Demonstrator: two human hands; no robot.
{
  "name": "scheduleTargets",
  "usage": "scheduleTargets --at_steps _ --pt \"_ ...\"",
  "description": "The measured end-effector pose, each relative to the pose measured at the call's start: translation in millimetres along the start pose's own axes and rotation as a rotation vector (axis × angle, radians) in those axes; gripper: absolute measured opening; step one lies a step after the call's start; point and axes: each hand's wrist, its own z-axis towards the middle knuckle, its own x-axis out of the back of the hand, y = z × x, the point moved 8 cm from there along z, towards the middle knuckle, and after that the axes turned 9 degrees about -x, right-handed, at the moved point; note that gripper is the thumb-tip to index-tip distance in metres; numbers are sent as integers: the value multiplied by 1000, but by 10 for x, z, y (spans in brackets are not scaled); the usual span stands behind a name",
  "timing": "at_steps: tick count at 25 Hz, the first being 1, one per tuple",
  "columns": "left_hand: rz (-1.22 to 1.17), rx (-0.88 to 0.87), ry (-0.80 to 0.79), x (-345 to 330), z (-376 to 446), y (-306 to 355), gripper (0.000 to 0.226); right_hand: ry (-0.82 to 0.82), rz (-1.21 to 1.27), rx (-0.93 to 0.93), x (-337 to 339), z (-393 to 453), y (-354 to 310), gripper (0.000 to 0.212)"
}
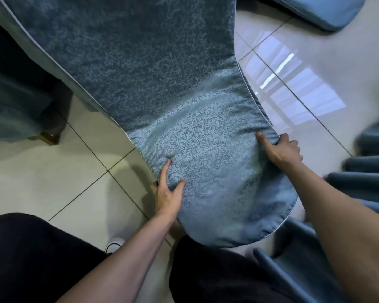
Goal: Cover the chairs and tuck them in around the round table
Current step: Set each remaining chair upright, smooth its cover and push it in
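Gripping the top of the covered chair back (201,162) from both sides, the two hands hold the blue patterned chair cover (140,68) where it rounds over the upper edge. The left hand (167,193) sits on the left edge: thumb and one finger are pressed into the front face of the fabric, dimpling it, while the remaining fingers curl behind the edge, out of view. The right hand (284,148) sits on the opposite edge, higher up in the view: the thumb presses the front face and the fingers curl round the piped rim, so the fabric puckers just beside the thumb tip.

Beyond both grips, the cover widens from the narrow waist of the back into the seat. Left of the left-hand grip, tiled floor (53,171) shows, and farther out a wooden leg (51,132) stands beneath a hanging dark blue cloth (11,101). Right of the right-hand grip, pleated blue fabric (367,182) lies blurred. Far beyond the right hand, another blue-covered rounded edge (324,12) enters the view.
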Motion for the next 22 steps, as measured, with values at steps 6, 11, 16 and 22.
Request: scheduleTargets --at_steps 6,11,16,22 --pt "24 111 -55 248 -735 368 76 40 -14 -63 678 -793 405 111" --pt "57 121 -85 506 -1148 755 84 79 -65 -76 1215 -1352 458 107" --pt "149 142 -69 714 -1552 1130 87 103 -130 -123 1747 -1783 476 106" --pt "135 133 -58 999 -2048 1437 79 -25 -97 -37 2304 -2206 729 91"
